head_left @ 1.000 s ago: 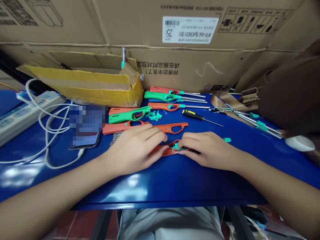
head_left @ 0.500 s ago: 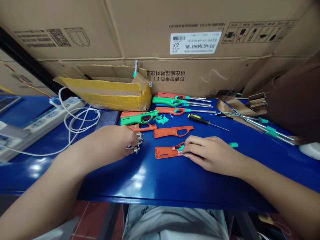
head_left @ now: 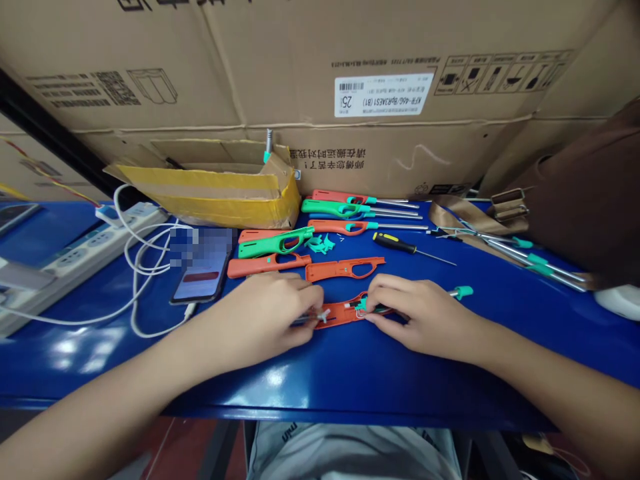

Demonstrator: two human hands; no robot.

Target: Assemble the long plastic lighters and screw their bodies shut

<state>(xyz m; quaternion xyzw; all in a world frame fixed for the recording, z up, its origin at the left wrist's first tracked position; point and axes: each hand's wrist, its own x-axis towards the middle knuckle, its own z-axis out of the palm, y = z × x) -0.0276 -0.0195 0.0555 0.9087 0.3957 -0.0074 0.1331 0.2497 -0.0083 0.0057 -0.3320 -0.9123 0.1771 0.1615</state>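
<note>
An orange half shell of a gas lighter (head_left: 341, 313) lies open side up on the blue table, with a green trigger piece (head_left: 361, 304) and thin wires in it. My right hand (head_left: 417, 312) is closed at its right end, fingertips pinching around the trigger and wires. At the shell's left end my left hand (head_left: 280, 312) is closed on small fuel-tank parts; one white valve end (head_left: 325, 316) sticks out over the shell, the rest hidden by fingers. Just behind lies the other orange half shell (head_left: 345, 268). A green tip (head_left: 464, 292) shows beyond my right hand.
Several assembled lighters (head_left: 345, 208), loose green pieces (head_left: 320, 245) and a screwdriver (head_left: 400, 243) lie farther back. A yellow-taped box (head_left: 215, 200), a phone (head_left: 203, 273) with a white cable and a power strip (head_left: 85, 247) are left. Metal tubes (head_left: 537, 262) lie right.
My left hand has moved right and slightly down with the small parts, from beside the lighters to the half shell's left end. My right hand stays at the shell.
</note>
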